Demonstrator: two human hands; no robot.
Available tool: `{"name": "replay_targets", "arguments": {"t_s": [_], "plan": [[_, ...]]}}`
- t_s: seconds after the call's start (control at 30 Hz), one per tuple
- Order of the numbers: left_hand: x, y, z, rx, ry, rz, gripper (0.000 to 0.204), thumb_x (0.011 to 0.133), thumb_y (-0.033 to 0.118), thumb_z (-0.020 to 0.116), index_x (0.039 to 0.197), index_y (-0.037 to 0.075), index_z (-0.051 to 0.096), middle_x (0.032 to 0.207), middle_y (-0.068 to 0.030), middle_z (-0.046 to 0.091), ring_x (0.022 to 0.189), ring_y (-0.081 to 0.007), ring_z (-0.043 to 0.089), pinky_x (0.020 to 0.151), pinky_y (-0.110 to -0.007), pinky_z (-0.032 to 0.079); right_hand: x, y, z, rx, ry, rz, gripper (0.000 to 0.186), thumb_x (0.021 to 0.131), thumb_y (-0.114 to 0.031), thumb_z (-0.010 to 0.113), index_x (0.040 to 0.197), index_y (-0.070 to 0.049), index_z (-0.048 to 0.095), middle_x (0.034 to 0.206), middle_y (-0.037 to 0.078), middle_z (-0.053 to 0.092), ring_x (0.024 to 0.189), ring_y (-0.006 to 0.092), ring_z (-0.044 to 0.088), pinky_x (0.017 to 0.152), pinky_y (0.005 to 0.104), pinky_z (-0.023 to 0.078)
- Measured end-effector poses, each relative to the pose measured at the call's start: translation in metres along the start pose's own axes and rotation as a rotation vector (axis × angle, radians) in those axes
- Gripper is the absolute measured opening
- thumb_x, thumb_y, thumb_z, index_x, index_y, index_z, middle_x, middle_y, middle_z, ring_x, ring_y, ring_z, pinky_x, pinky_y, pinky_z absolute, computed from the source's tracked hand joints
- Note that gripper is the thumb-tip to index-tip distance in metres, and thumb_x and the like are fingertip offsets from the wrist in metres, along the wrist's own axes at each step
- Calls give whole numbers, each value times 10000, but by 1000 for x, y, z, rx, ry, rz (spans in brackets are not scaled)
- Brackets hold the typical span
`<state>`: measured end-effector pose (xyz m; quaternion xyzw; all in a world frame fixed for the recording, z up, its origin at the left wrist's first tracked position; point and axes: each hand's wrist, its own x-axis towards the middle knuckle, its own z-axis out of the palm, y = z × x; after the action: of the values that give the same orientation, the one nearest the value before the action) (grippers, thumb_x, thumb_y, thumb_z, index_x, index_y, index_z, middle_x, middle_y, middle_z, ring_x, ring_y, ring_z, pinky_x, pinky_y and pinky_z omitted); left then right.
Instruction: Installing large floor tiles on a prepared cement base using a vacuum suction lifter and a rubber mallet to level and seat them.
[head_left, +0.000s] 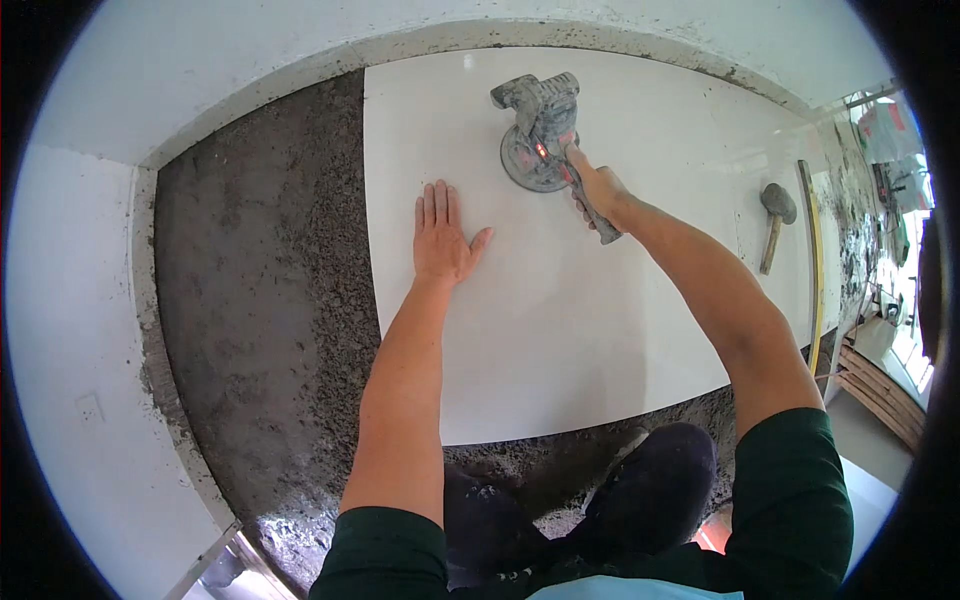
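Note:
A large white floor tile (540,340) lies in front of me. My left hand (442,240) rests flat on its left part, fingers stretched out and thumb apart. In my right hand (598,192) is the handle of a grey, dust-covered tile vibrator (545,120). Its round base sits on the tile near the far edge, and a small red light glows on its body. My right fingers wrap round the handle, partly hidden beneath it.
Dark wet mortar (260,240) covers the floor left of the tile and along its near edge. A rubber mallet (777,205) and a long yellow level (815,250) lie at the right. White walls (75,300) bound the left and far sides. Stacked boards (880,395) stand far right.

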<state>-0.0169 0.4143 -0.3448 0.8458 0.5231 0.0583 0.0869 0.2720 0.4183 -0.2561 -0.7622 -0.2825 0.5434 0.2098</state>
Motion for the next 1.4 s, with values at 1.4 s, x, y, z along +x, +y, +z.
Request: {"name": "replay_targets", "arguments": {"t_s": [1.4], "plan": [[5, 13, 10, 149, 38, 14, 970, 984, 644, 451, 1566, -95, 214, 1655, -276, 193, 1551, -426, 147, 1277, -516, 104, -19, 0, -11, -136, 17, -161, 945, 880, -869, 372, 854, 19, 695, 730, 144, 645, 641, 264, 647, 627, 430, 522]]}}
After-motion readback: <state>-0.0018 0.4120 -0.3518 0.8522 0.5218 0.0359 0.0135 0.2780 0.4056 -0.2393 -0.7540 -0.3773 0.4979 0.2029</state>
